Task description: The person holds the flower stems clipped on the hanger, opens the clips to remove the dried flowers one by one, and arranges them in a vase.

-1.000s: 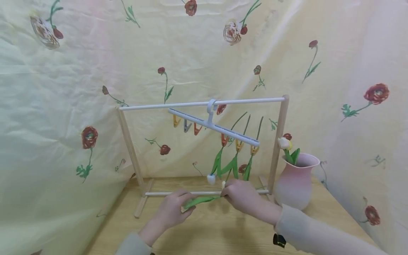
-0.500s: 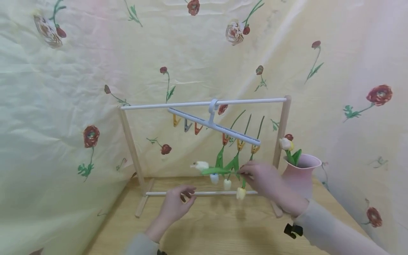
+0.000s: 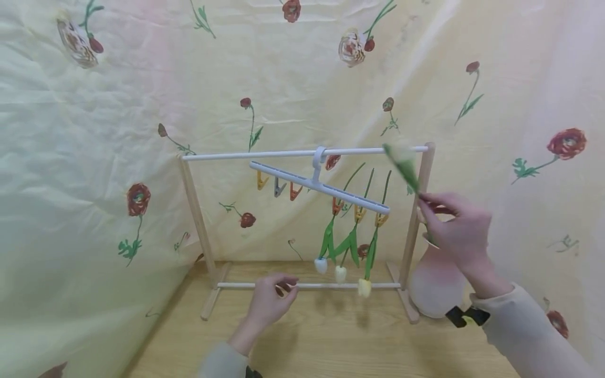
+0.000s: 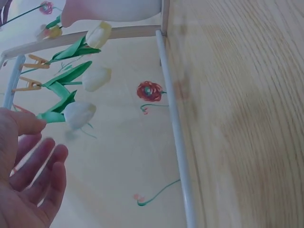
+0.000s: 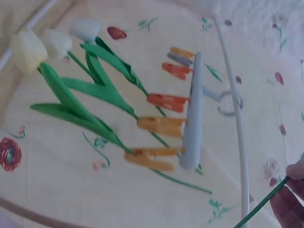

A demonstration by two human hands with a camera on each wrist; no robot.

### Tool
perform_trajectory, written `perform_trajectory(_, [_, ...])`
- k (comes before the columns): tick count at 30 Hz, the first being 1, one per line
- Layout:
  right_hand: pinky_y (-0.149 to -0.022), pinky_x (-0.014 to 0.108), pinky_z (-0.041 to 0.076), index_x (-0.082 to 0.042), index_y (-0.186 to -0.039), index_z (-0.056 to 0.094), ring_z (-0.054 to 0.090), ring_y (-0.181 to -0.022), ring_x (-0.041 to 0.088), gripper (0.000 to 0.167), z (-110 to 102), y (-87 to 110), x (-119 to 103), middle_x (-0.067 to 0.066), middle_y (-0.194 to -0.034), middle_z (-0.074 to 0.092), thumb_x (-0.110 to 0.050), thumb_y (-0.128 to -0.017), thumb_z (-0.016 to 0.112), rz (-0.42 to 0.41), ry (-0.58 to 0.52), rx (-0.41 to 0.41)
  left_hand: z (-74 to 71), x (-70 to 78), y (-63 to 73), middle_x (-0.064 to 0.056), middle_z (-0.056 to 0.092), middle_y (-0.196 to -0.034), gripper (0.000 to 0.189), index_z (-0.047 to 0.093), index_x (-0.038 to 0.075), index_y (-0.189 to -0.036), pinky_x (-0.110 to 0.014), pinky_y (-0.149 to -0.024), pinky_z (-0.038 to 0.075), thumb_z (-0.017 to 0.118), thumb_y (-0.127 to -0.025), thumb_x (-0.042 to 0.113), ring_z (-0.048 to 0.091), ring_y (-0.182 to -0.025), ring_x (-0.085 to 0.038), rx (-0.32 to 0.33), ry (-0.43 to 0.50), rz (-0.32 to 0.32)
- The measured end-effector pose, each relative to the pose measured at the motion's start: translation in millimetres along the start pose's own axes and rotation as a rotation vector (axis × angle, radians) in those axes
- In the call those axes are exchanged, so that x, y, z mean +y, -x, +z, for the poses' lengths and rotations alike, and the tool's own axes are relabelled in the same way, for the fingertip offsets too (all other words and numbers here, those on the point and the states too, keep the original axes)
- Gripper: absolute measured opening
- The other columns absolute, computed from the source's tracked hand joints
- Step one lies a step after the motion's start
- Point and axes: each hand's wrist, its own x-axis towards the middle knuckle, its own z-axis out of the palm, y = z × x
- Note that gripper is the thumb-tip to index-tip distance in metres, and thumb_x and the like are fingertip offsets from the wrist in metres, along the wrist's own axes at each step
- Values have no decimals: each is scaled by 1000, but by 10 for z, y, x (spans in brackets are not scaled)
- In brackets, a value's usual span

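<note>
My right hand (image 3: 460, 233) pinches the stem of an artificial tulip (image 3: 405, 169), raised beside the rack's right post. Its leaf and pale head point up and left, blurred; in the right wrist view only its green stem (image 5: 262, 207) shows. Below that hand stands a pink-and-white vase (image 3: 435, 286), its mouth partly hidden. My left hand (image 3: 268, 302) is loosely bent near the lower bar and holds nothing. Three tulips, bluish (image 3: 321, 265), white (image 3: 341, 274) and pale yellow (image 3: 364, 287), hang head down from clips on the hanger's (image 3: 352, 197) right half.
A wooden rack with a white top rail (image 3: 264, 154) bears the tilted hanger. Three clips, yellow (image 3: 261, 181), grey (image 3: 279, 187) and orange (image 3: 295, 192), hang without flowers on its left half. Flower-print cloth (image 3: 283, 68) surrounds the wooden table (image 3: 312, 336).
The right hand has carried the tulip from beside the left hand up and right, past the hanging tulips, turning its head upward. The left hand has let go of it and hardly moved.
</note>
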Motion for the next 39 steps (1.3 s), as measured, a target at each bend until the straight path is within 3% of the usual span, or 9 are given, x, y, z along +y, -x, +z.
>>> perform_trajectory(4, [-76, -1, 49, 3, -101, 83, 64, -85, -24, 18, -111, -65, 161, 25, -97, 81, 8, -84, 80, 66, 32, 96, 58, -15, -2, -8, 82, -96, 18, 81, 8, -103, -22, -64, 59, 82, -87, 1, 73, -74, -8, 49, 23, -45])
perform_trajectory(9, [-75, -2, 48, 1, -104, 83, 64, -83, -25, 17, -221, -63, 329, 17, -102, 82, 1, -87, 82, 160, 81, 139, 126, -41, -28, -9, 82, -98, 20, 80, 8, -108, -20, -67, 59, 82, -88, 5, 73, -76, -9, 60, 50, -118])
perform_trajectory(12, [-74, -3, 46, 0, -105, 83, 62, -82, -25, 18, -251, -52, 390, -15, -100, 82, -2, -87, 82, 253, 94, 168, 164, -48, -50, -9, 82, -99, 22, 80, 7, -109, -20, -69, 60, 83, -88, 7, 74, -77, -10, 49, 69, -146])
perform_trajectory(16, [-74, -4, 44, 0, -108, 82, 60, -80, -26, 19, -268, -44, 434, -51, -91, 62, -3, -88, 82, 346, 114, 188, 210, -44, -86, -11, 82, -102, 23, 79, 7, -111, -21, -70, 61, 83, -88, 7, 74, -78, -11, 36, 103, -167])
perform_trajectory(23, [-72, -3, 46, -1, -108, 83, 62, -80, -25, 19, -273, -19, 495, -49, -91, 63, -2, -89, 82, 343, 98, 178, 267, -13, -145, -11, 82, -106, 24, 79, 8, -113, -19, -73, 60, 82, -89, 7, 75, -82, -12, 17, 126, -206])
perform_trajectory(32, [-72, -2, 47, 2, -109, 81, 62, -80, -23, 21, -275, 45, 564, -50, -90, 63, -11, -93, 79, 379, 92, 145, 360, -33, -228, -12, 80, -114, 29, 77, 6, -117, -21, -77, 61, 84, -89, 9, 76, -92, -27, 15, 150, -224])
perform_trajectory(39, [-71, -3, 46, 0, -108, 82, 62, -78, -23, 21, -267, 117, 645, -51, -87, 60, -15, -93, 79, 430, 122, 124, 434, -61, -290, -15, 80, -117, 34, 76, 2, -119, -27, -80, 64, 85, -87, 7, 77, -96, -31, 31, 142, -215])
